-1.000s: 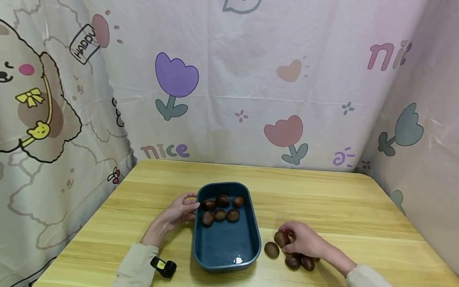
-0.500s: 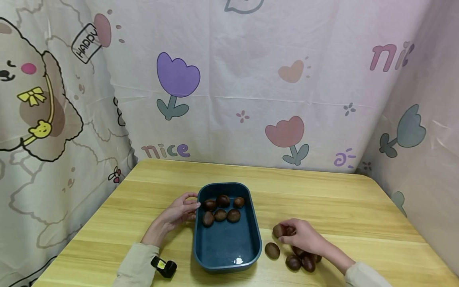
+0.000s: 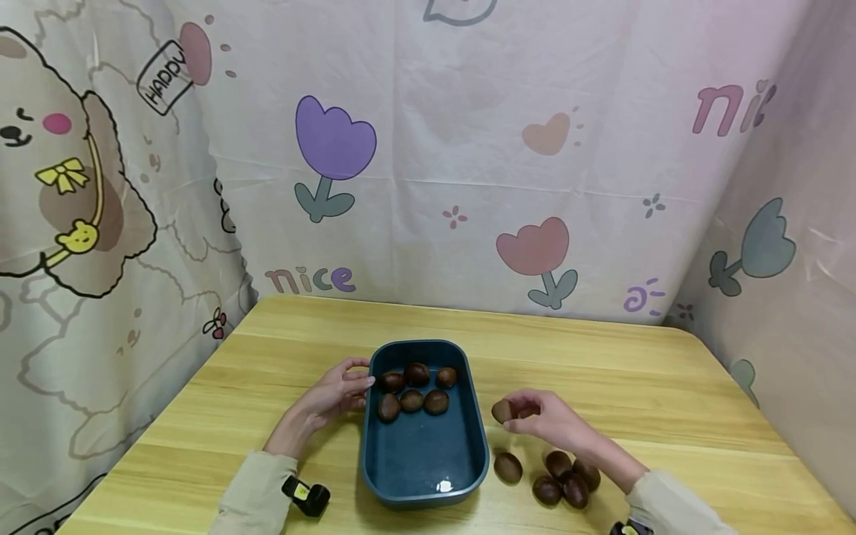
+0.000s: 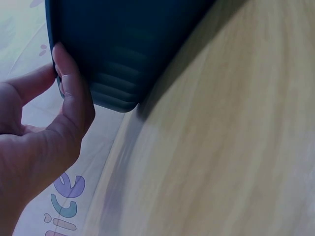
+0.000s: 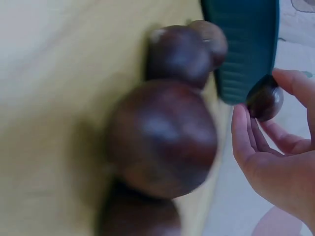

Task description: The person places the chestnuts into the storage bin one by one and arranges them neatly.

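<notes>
My left hand (image 3: 333,391) grips the left rim of a dark blue rectangular box (image 3: 428,461), thumb at the rim and fingers against the outer wall. The left wrist view shows these fingers bent against the box's ribbed side (image 4: 118,73). Inside, several brown chestnuts (image 3: 411,401) lie in two rows toward the far end. To the right of the box, my right hand (image 3: 553,425) pinches one chestnut (image 3: 501,412) between thumb and fingertips, raised over the table. The right wrist view shows this dark, glossy chestnut (image 5: 266,101) in front of the background cloth.
A loose cluster of several chestnuts (image 3: 574,490) lies on the wooden table (image 3: 588,357) below my right hand. One single chestnut (image 3: 508,468) sits between that cluster and the box. A patterned cloth (image 3: 428,148) hangs behind the table and along both sides.
My right hand has picked a chestnut out of the cluster and carried it up and left toward the box. My left hand and the box have stayed in place.
</notes>
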`<move>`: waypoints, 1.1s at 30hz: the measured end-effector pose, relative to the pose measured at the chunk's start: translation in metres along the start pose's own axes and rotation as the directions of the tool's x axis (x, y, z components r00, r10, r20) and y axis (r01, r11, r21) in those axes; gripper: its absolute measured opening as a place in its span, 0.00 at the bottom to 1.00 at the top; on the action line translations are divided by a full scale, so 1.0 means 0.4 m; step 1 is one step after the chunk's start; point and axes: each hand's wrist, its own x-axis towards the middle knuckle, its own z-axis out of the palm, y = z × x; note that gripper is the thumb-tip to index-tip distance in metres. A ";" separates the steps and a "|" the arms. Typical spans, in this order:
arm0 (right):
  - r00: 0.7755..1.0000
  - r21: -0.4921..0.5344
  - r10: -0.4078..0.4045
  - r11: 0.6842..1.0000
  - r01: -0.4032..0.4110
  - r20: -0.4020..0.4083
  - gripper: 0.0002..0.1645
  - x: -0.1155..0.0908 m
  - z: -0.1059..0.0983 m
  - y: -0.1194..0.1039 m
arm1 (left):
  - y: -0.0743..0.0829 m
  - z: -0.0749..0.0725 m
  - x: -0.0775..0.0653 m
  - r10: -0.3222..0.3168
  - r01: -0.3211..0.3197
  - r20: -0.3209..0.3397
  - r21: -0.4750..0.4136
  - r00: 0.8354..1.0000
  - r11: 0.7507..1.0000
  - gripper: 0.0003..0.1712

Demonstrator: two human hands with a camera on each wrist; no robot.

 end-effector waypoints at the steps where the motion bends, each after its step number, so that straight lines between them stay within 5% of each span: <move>1: 1.000 -0.001 0.000 1.000 0.000 -0.007 0.27 0.005 0.000 -0.010 | 0.001 0.000 -0.001 -0.001 0.001 -0.001 -0.002 1.000 1.000 0.27; 12: 1.000 0.185 0.010 0.983 -0.013 0.019 0.23 0.064 0.019 -0.118 | 0.007 -0.003 -0.001 -0.011 0.011 -0.006 0.017 1.000 1.000 0.28; 21: 0.997 0.041 0.050 0.998 -0.053 0.058 0.24 0.099 0.075 -0.175 | 0.003 -0.002 -0.004 -0.002 0.002 0.002 0.013 1.000 1.000 0.28; 33: 0.984 0.015 -0.039 0.999 0.037 0.173 0.22 0.160 0.167 -0.191 | 0.003 0.001 -0.003 0.002 -0.002 -0.007 0.008 1.000 1.000 0.27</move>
